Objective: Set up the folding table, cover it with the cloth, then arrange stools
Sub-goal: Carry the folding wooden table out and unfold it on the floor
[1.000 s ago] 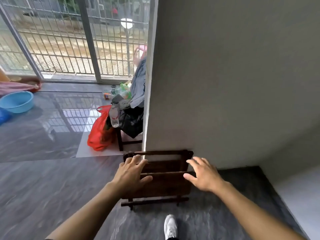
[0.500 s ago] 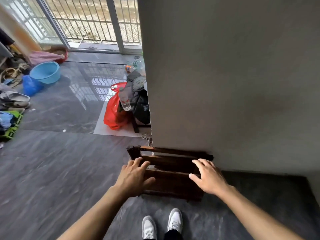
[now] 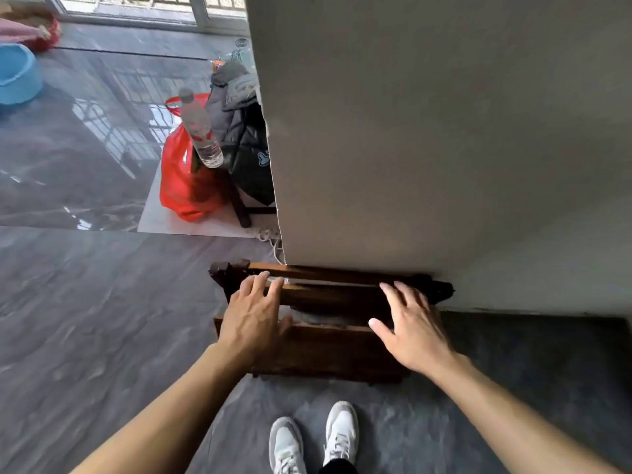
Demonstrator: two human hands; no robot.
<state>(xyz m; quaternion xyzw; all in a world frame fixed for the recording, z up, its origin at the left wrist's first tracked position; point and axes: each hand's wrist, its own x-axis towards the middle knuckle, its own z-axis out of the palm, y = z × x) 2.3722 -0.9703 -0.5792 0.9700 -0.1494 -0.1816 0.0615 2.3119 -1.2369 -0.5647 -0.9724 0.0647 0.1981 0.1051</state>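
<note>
A dark brown wooden folding table [image 3: 328,347] stands folded flat on the floor, leaning against the foot of a grey wall. My left hand [image 3: 254,316] hovers over its left side with straight fingers reaching its upper rail. Over the right side is my right hand [image 3: 410,328], fingers spread, close to the top edge. Neither hand grips the wood. No cloth or loose stools show.
The grey wall [image 3: 444,131] fills the upper right. Left of its corner, a stool leg [image 3: 239,203] carries dark clothes, a water bottle [image 3: 201,130] and a red plastic bag [image 3: 184,179]. A blue basin [image 3: 15,75] sits far left. My white shoes [image 3: 314,439] are below.
My head has tipped down and moved nearer, so the folded table looks larger. Both hands have come closer to its top rails. The table has not moved.
</note>
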